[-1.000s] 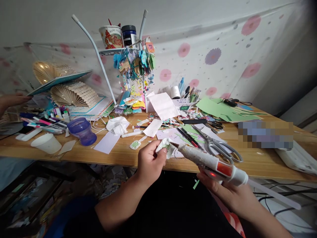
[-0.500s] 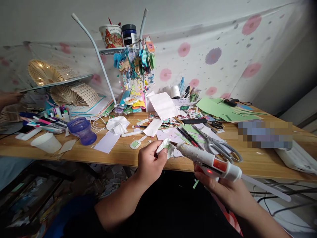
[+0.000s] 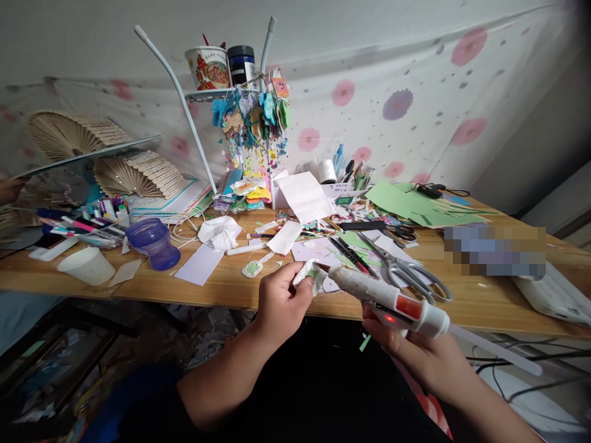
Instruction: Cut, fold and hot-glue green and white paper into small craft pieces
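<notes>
My left hand pinches a small white and green paper piece just in front of the wooden table's near edge. My right hand grips a white hot glue gun with a red switch and a lit red light. The gun's nozzle touches the paper piece. A clear glue stick pokes out of the gun's back end to the right.
Large scissors lie just behind the glue gun. The table holds paper scraps, green sheets, a purple cup, a white cup, pens, folded paper fans and a lamp stand with hanging cut-outs. Another person's hand shows at far left.
The glue gun shifted slightly left and lower, closing on the paper piece. At far left the other person's hand drew back and the board with fans tipped upward.
</notes>
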A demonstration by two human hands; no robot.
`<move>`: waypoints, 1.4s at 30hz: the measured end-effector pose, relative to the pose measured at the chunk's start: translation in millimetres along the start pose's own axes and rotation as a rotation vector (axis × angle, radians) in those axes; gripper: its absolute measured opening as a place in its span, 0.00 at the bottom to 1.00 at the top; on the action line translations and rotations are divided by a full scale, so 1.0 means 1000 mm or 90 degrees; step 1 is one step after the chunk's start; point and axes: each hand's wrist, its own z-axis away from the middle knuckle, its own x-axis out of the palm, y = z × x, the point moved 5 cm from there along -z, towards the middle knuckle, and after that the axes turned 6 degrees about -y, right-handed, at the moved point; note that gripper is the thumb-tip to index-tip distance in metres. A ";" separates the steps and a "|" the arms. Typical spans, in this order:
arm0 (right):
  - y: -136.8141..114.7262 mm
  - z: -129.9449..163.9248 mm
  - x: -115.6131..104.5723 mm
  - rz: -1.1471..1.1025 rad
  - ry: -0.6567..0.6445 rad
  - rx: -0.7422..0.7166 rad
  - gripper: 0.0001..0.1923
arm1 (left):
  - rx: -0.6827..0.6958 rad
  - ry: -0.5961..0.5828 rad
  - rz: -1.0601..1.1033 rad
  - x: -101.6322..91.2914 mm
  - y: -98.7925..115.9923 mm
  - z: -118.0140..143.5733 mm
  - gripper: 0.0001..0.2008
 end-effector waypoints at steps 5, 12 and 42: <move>0.006 0.004 0.001 0.029 -0.022 -0.002 0.12 | -0.050 -0.040 0.124 0.002 -0.001 -0.002 0.11; 0.001 0.003 -0.001 0.024 -0.022 -0.001 0.11 | -0.050 -0.042 0.142 0.001 0.002 -0.002 0.11; -0.011 -0.001 0.008 0.150 -0.064 -0.079 0.10 | -0.132 -0.009 0.309 0.003 -0.005 -0.005 0.14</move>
